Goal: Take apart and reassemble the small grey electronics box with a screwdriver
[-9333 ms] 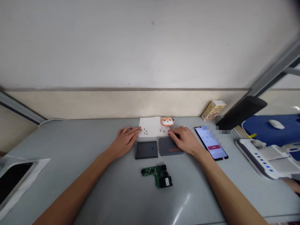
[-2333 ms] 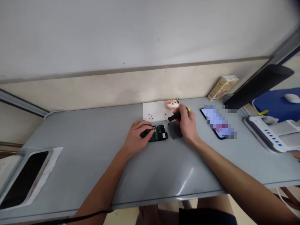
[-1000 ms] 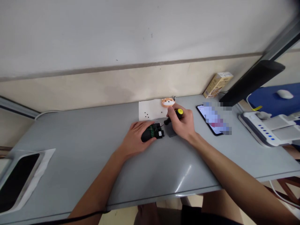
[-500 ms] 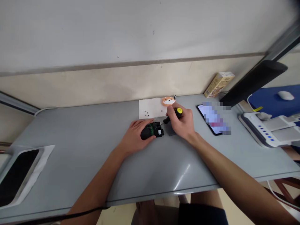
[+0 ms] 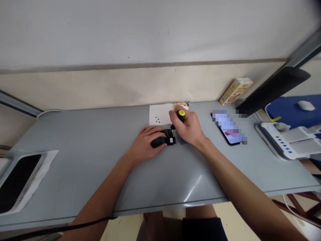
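Observation:
My left hand (image 5: 146, 144) is closed around the left end of a small opened black electronic device (image 5: 171, 140) with a green circuit board, fingers over its top and thumb along the near side. My right hand (image 5: 189, 127) grips a black screwdriver (image 5: 181, 116) with a yellow end cap. It is tilted, its lower end over the right part of the device; the exact tip contact is too small to make out. Part of a flat dark grey piece (image 5: 182, 140) shows under my right hand. Several tiny dark screws (image 5: 157, 119) lie on white paper (image 5: 163, 110) behind the device.
An orange and white animal-faced case (image 5: 184, 105) sits behind my right hand, partly hidden. To the right are a phone (image 5: 227, 129), a carton (image 5: 235, 91), a black post (image 5: 273, 88) and a white power strip (image 5: 276, 140). A black-topped tray (image 5: 20, 180) is at left.
My right hand has moved left with the screwdriver, which is now more upright and over the device. It covers more of the animal-faced case. My left hand keeps its hold.

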Action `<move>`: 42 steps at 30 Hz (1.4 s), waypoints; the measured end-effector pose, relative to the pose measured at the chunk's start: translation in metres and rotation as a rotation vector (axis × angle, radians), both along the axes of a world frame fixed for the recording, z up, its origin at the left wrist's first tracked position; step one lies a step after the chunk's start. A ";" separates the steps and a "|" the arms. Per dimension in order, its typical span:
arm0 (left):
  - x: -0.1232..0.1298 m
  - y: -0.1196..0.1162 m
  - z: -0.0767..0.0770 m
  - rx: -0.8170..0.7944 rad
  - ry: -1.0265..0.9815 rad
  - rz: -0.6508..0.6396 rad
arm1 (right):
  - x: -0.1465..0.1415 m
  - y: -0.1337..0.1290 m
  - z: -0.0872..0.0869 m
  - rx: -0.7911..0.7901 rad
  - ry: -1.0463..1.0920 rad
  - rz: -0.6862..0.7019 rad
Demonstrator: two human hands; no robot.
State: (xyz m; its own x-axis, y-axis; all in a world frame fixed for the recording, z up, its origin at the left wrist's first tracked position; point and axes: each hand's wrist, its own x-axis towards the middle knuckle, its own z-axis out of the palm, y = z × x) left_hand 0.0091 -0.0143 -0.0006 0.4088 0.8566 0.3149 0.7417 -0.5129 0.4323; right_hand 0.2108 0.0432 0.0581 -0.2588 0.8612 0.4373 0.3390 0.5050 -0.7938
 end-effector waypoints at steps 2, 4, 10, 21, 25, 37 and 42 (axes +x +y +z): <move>0.000 0.000 0.000 -0.009 0.011 0.001 | -0.002 0.005 0.004 -0.005 -0.027 0.059; 0.000 0.000 0.000 -0.016 0.028 0.002 | -0.002 0.010 0.006 -0.012 -0.043 0.120; -0.001 -0.001 0.002 -0.004 0.045 -0.016 | 0.012 0.014 0.000 -0.072 0.056 0.199; -0.001 0.001 0.000 0.024 0.048 -0.026 | 0.001 0.004 -0.008 -0.218 0.397 0.220; -0.001 0.001 -0.001 0.017 0.041 -0.026 | -0.010 -0.003 -0.011 -0.272 0.503 0.253; 0.003 0.000 -0.001 0.019 -0.002 -0.011 | -0.015 -0.010 -0.012 -0.196 0.401 0.309; 0.003 -0.001 -0.001 0.020 -0.006 -0.013 | -0.025 -0.012 -0.009 -0.307 0.542 0.299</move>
